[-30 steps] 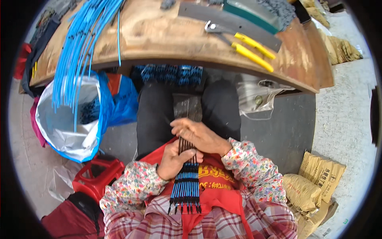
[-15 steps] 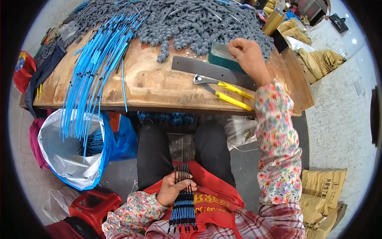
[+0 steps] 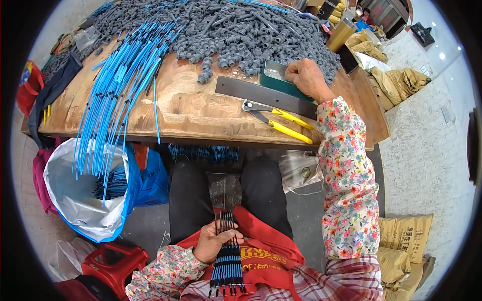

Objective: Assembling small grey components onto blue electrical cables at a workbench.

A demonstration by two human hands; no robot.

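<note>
Left hand (image 3: 212, 242) closes around slim blue-and-black rods (image 3: 227, 271), six o'clock; right hand (image 3: 307, 78), fingers curled, grasp unclear, overlaps a rectangular dark-green box (image 3: 275, 82), one o'clock.

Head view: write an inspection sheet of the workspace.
Surface: wooden table, scuffed and stained.
Things in use: row of blue-and-black rods over the lap; dark green box on the table.
Clutter: grey fittings heaped at the back; loose blue strands hanging past the front edge; pliers in front of a metal bar.
Hands: left hand grips the row; right hand at the box, contact unclear.
Cables: nothing plainly identifiable.
Surroundings: white-lined blue bag below the strands; red stool, left; brown sacks, right.
</note>
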